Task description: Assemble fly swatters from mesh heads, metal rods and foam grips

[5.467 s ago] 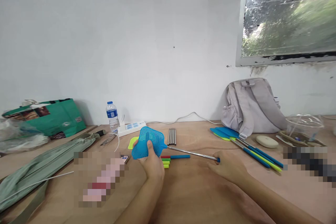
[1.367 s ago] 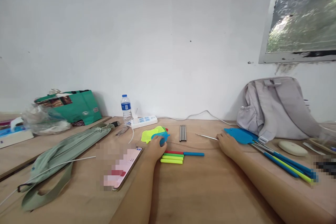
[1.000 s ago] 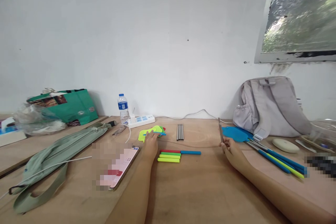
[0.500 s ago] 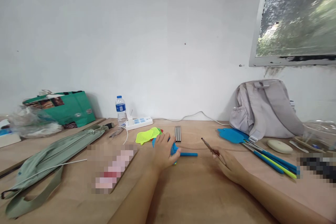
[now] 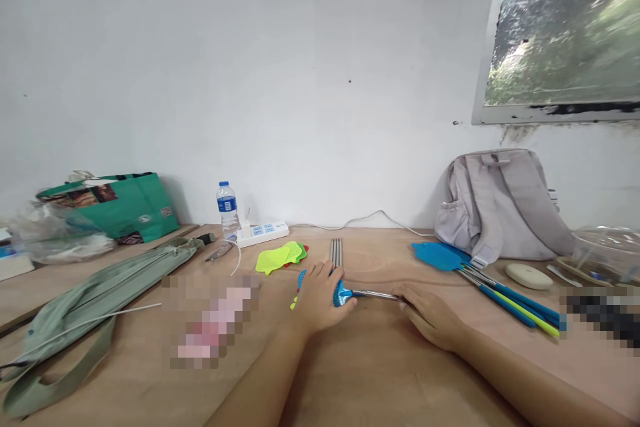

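Room: a white wall behind a wooden bench (image 5: 360, 373), with a window (image 5: 565, 33) at the upper right.
Left hand: the left hand (image 5: 320, 293) rests on the bench, its grip clenched around a blue fly swatter head (image 5: 342, 294), which is mostly hidden under the fingers.
Right hand: the right hand (image 5: 433, 313) lies on the bench with its grip grasping the near end of a thin metal rod (image 5: 375, 293).
Rod: it runs level from the right hand to the blue head, touching it at the neck.
Near the left hand: coloured handle sleeves (image 5: 294, 301) peek out beneath it; loose swatter heads (image 5: 277, 257) and a bundle of metal rods (image 5: 335, 251) lie just beyond.
Right side: finished fly swatters (image 5: 480, 277) lie beside a grey backpack (image 5: 500, 207).
Left side: water bottle (image 5: 227, 207), power strip (image 5: 263, 233), green bag (image 5: 115, 207).
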Tool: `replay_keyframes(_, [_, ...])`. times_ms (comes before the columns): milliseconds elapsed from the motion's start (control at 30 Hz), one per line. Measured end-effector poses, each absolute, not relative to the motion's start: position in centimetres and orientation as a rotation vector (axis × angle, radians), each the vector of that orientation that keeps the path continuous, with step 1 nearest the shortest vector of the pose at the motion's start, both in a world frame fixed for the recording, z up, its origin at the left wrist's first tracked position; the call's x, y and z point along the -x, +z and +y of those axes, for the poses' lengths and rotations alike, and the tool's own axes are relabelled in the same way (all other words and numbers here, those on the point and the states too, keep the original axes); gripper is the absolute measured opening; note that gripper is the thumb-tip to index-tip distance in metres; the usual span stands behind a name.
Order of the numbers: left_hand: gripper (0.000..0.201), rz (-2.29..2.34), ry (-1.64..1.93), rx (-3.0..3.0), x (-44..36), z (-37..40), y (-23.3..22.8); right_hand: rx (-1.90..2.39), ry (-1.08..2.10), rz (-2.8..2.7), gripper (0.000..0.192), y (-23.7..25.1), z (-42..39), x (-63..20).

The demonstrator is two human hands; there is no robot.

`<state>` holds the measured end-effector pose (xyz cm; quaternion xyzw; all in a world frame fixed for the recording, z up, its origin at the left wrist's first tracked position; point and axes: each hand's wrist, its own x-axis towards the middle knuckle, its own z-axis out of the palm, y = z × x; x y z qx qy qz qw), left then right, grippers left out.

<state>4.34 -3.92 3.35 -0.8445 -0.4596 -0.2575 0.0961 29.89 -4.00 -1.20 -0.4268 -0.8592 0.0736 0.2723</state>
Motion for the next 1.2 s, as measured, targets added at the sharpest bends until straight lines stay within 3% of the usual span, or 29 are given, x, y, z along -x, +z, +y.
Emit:
replay_keyframes(633, [0.024,-1.290,-0.559,2.514,-4.8,-3.9,3.1,1.260,-0.195,-2.334,0.023,-0.5,-4.7,-29.7])
replay_keyframes(833, [0.033,-1.220,-0.461,2.627,-4.9,-4.1,2.6,1.233,-0.126,-2.362,0.025,-0.5,-4.7,-30.0])
replay_keyframes(1200, [0.028,-1.288,-0.418,2.645,-5.6,-4.7,2.8,1.170,0.007,-2.476,0.032,0.4,-4.8,-30.3])
